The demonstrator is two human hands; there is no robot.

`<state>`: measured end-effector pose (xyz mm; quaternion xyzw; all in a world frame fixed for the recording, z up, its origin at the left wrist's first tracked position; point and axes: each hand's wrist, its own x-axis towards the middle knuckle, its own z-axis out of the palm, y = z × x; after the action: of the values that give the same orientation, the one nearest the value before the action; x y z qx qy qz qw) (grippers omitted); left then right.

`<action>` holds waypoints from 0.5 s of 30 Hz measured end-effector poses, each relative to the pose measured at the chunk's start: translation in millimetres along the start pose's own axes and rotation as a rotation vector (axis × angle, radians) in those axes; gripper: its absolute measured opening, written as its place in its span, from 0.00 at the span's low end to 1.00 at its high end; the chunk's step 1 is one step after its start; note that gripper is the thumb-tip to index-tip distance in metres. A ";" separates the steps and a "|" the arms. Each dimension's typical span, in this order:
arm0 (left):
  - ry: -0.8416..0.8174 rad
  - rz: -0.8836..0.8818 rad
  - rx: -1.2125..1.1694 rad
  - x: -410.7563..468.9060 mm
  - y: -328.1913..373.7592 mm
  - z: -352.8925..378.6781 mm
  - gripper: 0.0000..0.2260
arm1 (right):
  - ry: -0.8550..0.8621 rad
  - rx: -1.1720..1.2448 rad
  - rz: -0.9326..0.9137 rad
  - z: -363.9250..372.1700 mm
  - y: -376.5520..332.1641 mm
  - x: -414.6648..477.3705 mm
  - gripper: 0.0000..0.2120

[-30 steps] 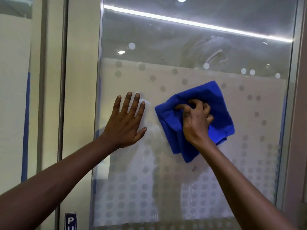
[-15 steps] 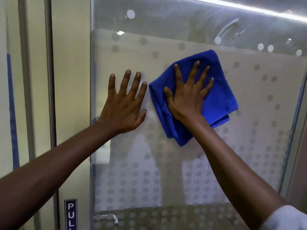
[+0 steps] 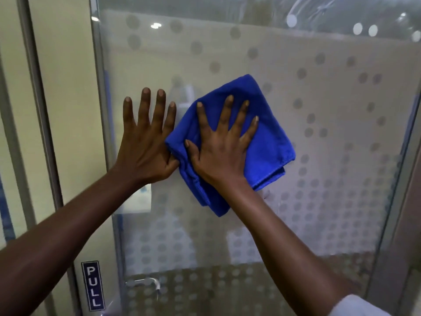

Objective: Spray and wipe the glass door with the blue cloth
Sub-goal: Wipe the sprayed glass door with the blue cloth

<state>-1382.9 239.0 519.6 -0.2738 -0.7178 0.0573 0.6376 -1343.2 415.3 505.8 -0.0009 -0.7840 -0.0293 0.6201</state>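
The glass door [image 3: 319, 115] fills the view, frosted with a pattern of grey dots. A folded blue cloth [image 3: 268, 147] lies flat against the glass at mid height. My right hand [image 3: 223, 144] presses on the cloth with its fingers straight and spread. Just left of it, my left hand [image 3: 145, 137] rests flat on the bare glass near the door's left edge, fingers straight, its thumb touching the cloth's left edge. No spray bottle is in view.
A metal frame [image 3: 98, 110] runs down the door's left edge, with a cream wall panel [image 3: 66, 110] beyond it. A blue PULL sign [image 3: 93, 285] sits low on the left. A metal door handle [image 3: 145, 283] shows at the bottom.
My right hand went from bunching the cloth with curled fingers to pressing it flat with spread fingers. The cloth has slid left until it touches my left hand. The camera tilted down.
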 end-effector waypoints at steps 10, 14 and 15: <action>-0.049 0.059 0.072 -28.2 6.5 5.4 0.41 | -0.054 0.035 0.005 23.7 21.4 -106.8 0.36; -0.056 0.060 0.098 -28.6 7.6 5.6 0.41 | -0.083 0.000 0.043 29.9 50.4 -145.5 0.37; -0.059 0.059 0.101 -28.8 8.0 5.6 0.41 | -0.092 -0.009 0.063 30.3 59.4 -152.9 0.38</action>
<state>-1384.5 233.8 489.6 -0.2606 -0.7241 0.1200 0.6272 -1335.1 481.4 352.8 -0.0296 -0.8111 -0.0130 0.5840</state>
